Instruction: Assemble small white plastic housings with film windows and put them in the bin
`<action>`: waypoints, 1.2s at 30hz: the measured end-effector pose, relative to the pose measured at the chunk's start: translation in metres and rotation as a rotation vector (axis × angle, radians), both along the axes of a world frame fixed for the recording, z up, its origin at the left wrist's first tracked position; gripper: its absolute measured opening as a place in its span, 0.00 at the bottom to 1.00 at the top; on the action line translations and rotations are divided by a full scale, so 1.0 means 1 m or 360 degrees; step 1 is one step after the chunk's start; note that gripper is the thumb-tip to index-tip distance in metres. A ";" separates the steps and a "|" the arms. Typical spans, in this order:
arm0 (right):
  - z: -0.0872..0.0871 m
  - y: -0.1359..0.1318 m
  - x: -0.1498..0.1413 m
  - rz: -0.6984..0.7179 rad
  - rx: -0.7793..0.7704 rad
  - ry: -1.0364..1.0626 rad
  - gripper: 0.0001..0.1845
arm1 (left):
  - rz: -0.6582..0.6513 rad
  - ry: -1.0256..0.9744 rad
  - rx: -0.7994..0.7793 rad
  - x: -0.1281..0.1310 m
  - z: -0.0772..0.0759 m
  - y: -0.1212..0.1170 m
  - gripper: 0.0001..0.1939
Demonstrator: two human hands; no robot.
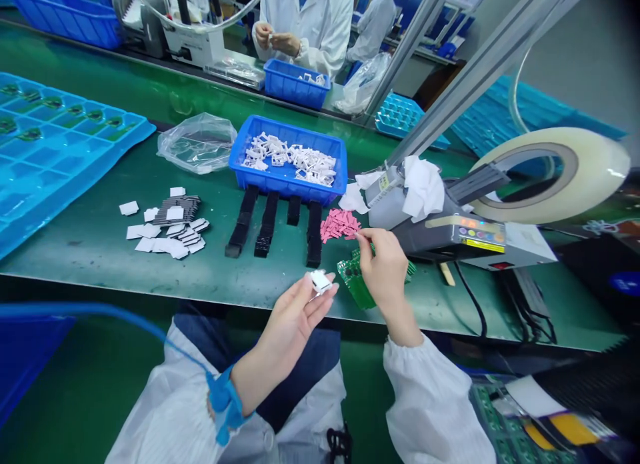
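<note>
My left hand is raised above the front edge of the green bench, holding a small white plastic part between its fingers. My right hand is over a green circuit board, which it partly hides. Its pinched fingertips are at the edge of a pile of small pink pads and seem to hold one, though the piece is tiny. A blue wrist strap circles my left wrist.
A blue crate of white parts stands behind black strips. White pieces and a dark stack lie to the left, by a blue tray. A tape dispenser and tape roll stand right. A co-worker works across the bench.
</note>
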State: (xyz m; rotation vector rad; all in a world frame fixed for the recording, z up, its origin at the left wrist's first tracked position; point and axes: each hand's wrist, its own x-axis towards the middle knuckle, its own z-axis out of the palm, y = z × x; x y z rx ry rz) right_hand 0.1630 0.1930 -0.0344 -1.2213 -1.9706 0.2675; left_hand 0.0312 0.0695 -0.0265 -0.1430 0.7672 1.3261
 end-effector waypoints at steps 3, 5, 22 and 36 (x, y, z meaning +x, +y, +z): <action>-0.014 0.001 0.004 0.0047 -0.0104 0.0058 0.10 | -0.0039 0.0018 -0.0086 -0.005 -0.008 -0.017 0.11; -0.022 0.001 0.005 0.0080 -0.0177 0.0126 0.10 | -0.0057 0.0023 -0.0134 -0.006 -0.010 -0.026 0.11; 0.062 -0.120 0.005 0.1049 -0.0175 0.0517 0.17 | -0.0301 -0.0259 0.0168 -0.018 0.022 -0.061 0.12; 0.071 -0.131 0.014 0.0983 -0.0101 0.0319 0.25 | -0.0536 -0.0155 0.0263 -0.019 0.024 -0.071 0.15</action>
